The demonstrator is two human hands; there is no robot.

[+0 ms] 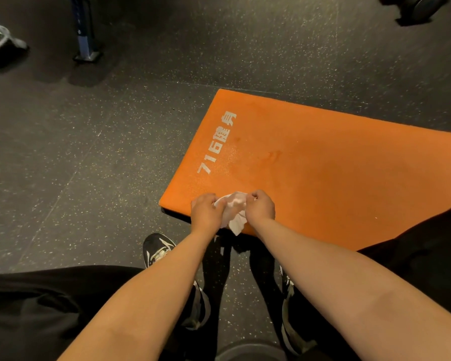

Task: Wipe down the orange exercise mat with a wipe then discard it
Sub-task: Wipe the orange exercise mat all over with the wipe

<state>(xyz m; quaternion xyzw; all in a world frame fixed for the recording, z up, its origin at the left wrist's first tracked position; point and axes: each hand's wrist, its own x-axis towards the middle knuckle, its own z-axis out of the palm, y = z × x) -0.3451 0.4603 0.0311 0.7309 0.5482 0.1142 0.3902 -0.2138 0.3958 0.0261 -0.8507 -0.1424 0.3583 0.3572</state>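
L hand [206, 212], R hand [261, 208] grip half-hidden wipe [234, 204].

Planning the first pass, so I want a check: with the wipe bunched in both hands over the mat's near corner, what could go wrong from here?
1. The wipe is crumpled between the left hand and right hand; wiping like that would likely cover little and streak.
2. It is held at the orange mat edge, so a stroke could run onto the speckled floor and pick up grit.
3. The faint dark marks mid-mat may get skipped.
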